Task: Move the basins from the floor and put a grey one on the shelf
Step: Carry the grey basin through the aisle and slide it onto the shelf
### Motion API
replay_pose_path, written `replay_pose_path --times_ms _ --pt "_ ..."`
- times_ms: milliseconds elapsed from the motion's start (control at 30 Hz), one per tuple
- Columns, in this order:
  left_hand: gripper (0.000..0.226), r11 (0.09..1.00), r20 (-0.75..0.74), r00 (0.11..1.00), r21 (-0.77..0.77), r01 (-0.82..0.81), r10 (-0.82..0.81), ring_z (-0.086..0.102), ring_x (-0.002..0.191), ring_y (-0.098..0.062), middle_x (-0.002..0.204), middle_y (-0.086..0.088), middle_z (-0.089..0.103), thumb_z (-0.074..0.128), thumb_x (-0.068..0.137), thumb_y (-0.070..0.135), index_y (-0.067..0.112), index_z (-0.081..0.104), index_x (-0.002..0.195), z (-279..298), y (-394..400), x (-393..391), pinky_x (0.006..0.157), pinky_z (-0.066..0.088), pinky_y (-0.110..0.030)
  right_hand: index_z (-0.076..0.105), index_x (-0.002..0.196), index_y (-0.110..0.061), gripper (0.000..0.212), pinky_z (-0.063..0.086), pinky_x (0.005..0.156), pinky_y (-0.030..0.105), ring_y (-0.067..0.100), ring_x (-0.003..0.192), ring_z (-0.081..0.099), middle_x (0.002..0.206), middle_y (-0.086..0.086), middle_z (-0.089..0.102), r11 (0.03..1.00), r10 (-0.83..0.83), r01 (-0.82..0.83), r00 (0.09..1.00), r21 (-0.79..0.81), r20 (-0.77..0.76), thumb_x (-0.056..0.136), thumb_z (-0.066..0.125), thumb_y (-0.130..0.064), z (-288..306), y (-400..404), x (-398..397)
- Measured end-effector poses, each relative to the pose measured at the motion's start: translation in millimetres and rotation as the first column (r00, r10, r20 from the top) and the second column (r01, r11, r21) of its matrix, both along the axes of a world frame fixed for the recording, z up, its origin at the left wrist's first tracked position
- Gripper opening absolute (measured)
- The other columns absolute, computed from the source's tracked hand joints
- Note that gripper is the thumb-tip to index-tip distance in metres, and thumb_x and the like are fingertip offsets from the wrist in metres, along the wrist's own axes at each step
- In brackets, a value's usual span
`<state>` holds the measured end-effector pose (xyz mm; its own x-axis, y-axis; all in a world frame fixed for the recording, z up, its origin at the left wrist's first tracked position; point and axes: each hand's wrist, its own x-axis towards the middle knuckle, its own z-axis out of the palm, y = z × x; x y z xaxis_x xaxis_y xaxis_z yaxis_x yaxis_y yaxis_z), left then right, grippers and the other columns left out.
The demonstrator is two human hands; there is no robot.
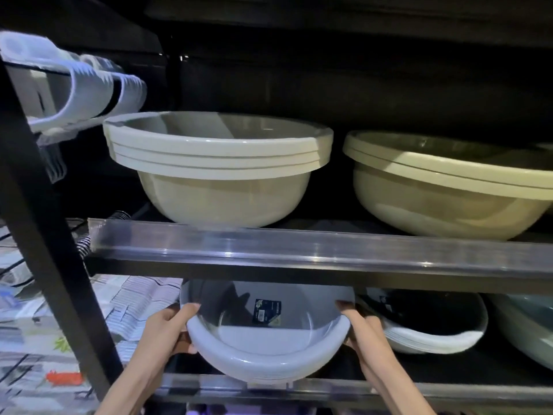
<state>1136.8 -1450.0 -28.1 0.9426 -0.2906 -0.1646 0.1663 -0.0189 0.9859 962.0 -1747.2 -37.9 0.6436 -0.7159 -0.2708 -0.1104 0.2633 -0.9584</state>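
Note:
A grey basin (263, 359) with a dark label inside sits tilted on the lower shelf (449, 390), partly under the upper shelf's edge (299, 253). My left hand (170, 330) grips its left rim and my right hand (362, 330) grips its right rim. The basin's far rim is hidden behind the upper shelf's front strip. Its bottom overhangs the lower shelf's front strip.
A stack of beige basins (221, 172) and a wider beige stack (443, 187) stand on the upper shelf. A white stack with a dark inside (431, 327) and a greenish basin (526, 327) sit to the right. A black upright post (51, 235) and white hangers (74, 88) are at left.

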Motion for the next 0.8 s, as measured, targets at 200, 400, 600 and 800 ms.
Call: replay_pose_path --times_ms 200,400,600,800 --pt "0.032 0.999 -0.022 0.999 0.039 -0.022 0.023 0.057 0.038 -0.025 0.051 -0.024 0.062 0.064 0.093 0.007 -0.02 0.067 0.076 -9.3 -3.4 13.8 0.034 0.046 -0.025 0.066 0.101 0.008 0.037 0.06 0.084 0.047 0.038 0.087 0.075 0.085 0.023 0.078 0.997 -0.047 0.048 0.999 0.067 -0.007 0.081 0.081 -0.019 -12.1 -6.2 18.8" --pt "0.032 0.999 -0.09 0.995 0.022 -0.037 0.039 0.058 0.044 -0.028 0.053 -0.022 0.06 0.071 0.09 0.012 -0.018 0.065 0.08 -32.8 -2.8 26.7 0.043 0.051 -0.032 0.065 0.101 0.008 0.035 0.06 0.08 0.046 0.038 0.084 0.074 0.08 0.022 0.077 0.993 -0.078 0.081 0.996 0.09 -0.044 0.08 0.081 -0.015 -20.9 -6.8 27.8" --pt "0.033 0.998 -0.088 0.995 -0.026 -0.057 0.055 0.063 0.05 -0.026 0.06 -0.019 0.067 0.076 0.087 0.028 -0.002 0.064 0.081 -48.5 -0.2 19.6 0.048 0.053 -0.035 0.058 0.106 -0.001 0.041 0.057 0.09 0.051 0.032 0.094 0.074 0.099 0.019 0.076 0.999 -0.005 0.006 1.0 0.038 -0.018 0.083 0.078 -0.028 -24.9 7.4 12.0" --pt "0.05 0.991 -0.03 0.992 -0.069 0.116 -0.119 0.076 0.083 -0.034 0.093 -0.017 0.079 0.077 0.081 0.052 0.013 0.072 0.113 -43.3 12.5 -7.5 0.073 0.063 -0.041 0.056 0.117 -0.018 0.044 0.055 0.073 0.039 0.028 0.091 0.072 0.106 0.012 0.075 0.998 0.064 -0.066 0.993 -0.016 -0.104 0.085 0.071 -0.045 -23.3 27.0 -1.4"
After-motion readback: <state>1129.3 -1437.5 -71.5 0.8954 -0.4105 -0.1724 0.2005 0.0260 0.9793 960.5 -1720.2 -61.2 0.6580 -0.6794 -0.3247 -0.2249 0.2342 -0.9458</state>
